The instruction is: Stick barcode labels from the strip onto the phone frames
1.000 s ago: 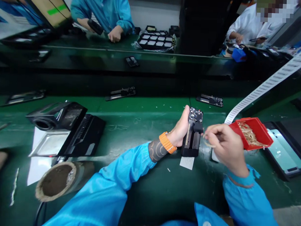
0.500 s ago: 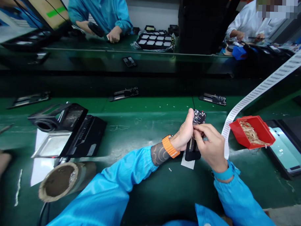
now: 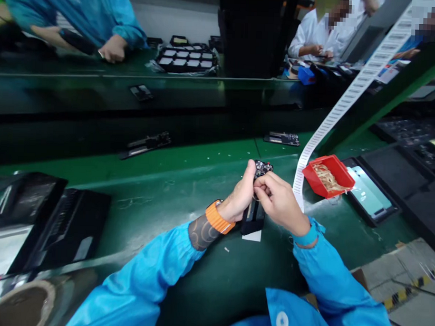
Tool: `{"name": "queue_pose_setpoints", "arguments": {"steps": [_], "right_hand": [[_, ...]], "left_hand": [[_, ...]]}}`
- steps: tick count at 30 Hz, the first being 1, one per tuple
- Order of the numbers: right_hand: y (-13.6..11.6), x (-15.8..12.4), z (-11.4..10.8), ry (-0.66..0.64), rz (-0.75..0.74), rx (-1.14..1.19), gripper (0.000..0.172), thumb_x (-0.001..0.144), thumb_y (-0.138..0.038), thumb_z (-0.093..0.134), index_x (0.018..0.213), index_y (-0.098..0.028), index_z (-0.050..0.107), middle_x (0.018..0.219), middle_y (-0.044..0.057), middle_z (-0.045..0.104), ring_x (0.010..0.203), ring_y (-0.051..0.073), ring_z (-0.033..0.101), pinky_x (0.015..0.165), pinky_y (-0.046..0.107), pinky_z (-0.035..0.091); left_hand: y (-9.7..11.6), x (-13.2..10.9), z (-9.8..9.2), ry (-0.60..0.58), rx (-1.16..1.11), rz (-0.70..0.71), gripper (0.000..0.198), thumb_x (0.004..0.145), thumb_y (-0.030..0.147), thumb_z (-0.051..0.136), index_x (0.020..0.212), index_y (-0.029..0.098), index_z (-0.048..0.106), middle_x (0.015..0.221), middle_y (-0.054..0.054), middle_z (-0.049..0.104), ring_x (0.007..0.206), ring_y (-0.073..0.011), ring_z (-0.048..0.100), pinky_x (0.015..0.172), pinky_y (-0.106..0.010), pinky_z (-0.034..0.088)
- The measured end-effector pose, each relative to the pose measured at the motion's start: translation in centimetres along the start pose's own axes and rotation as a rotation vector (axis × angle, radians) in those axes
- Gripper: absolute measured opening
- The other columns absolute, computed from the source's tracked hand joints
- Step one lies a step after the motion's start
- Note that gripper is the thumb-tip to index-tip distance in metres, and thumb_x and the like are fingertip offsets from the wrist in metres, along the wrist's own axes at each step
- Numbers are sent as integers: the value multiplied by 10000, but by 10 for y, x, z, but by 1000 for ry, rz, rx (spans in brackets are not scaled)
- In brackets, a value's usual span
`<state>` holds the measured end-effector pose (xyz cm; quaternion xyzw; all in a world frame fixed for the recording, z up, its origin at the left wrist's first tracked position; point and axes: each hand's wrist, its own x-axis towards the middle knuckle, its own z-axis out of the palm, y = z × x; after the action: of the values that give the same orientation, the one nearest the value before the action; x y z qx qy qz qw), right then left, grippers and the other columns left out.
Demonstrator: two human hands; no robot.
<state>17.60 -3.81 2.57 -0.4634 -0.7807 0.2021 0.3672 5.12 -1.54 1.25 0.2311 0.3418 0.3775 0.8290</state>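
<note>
A black phone frame with an exposed circuit board (image 3: 262,167) stands tilted on the green bench, its lower end (image 3: 253,222) resting on a small white slip (image 3: 252,236). My left hand (image 3: 239,198), with an orange watch strap on the wrist, grips its left side. My right hand (image 3: 278,202) is closed in a pinch over the upper middle of the frame, holding something thin that I cannot make out.
A red bin (image 3: 327,176) of tan strips sits to the right, beside a white label tape (image 3: 343,100) and a tray with a pale green phone back (image 3: 369,193). Black devices (image 3: 54,224) lie at left. Phone frames (image 3: 147,143) ride the belt. Other people work across it.
My right hand came from the red bin to the phone frame and now pinches over it. The view has swung to the right, so everything sits further left in the picture.
</note>
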Motion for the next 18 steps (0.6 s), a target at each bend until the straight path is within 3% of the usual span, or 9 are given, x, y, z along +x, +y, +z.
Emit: {"name": "queue_pose_setpoints", "arguments": {"steps": [4,7,8,11,13,15,18], "right_hand": [[-12,-6,1,-31,-59,-25,144,948,-145,463,828,-219,491,813,31,547,726,188,542,650,310,427],[-4,-27,-32,-84,-52,15,167,986,-188,467,828,-234,498,810,29,568,718,189,562,638,307,434],[9,-35,-51,-45,-15,-38,150,989,-211,482,847,-244,519,820,35,586,719,199,569,636,316,433],[76,-55,-112,308,152,-363,108,936,-234,599,835,-269,582,711,53,582,583,210,511,545,351,334],[125,-65,-143,335,177,-596,302,906,-217,613,634,-264,491,545,25,440,463,180,364,510,359,214],[160,-71,-157,333,163,-647,363,875,-221,647,566,-257,459,511,19,394,442,169,303,513,348,160],[181,-74,-157,379,80,-669,236,848,-241,658,640,-262,547,571,30,448,481,189,354,524,337,179]], "left_hand": [[4,1,0,40,4,18,683,932,745,355,848,146,674,759,-62,687,727,-182,672,679,-259,519],[10,4,-4,-33,-84,-19,820,876,845,261,833,134,669,758,-97,684,670,-196,663,639,-293,528],[14,4,-7,-57,-106,-27,868,853,873,230,827,126,672,765,-113,683,662,-203,661,636,-308,532],[23,4,-12,-141,-171,7,951,842,885,147,861,104,688,824,-142,684,702,-223,665,676,-355,551],[27,3,-13,-208,-221,15,991,849,871,86,943,97,699,860,-150,685,735,-239,667,710,-399,560],[28,2,-13,-265,-260,-4,1016,847,866,62,1050,98,694,882,-156,687,755,-253,669,743,-441,560],[28,1,-13,-318,-284,-27,1021,846,866,70,1157,103,671,903,-162,689,776,-264,673,778,-469,555]]}}
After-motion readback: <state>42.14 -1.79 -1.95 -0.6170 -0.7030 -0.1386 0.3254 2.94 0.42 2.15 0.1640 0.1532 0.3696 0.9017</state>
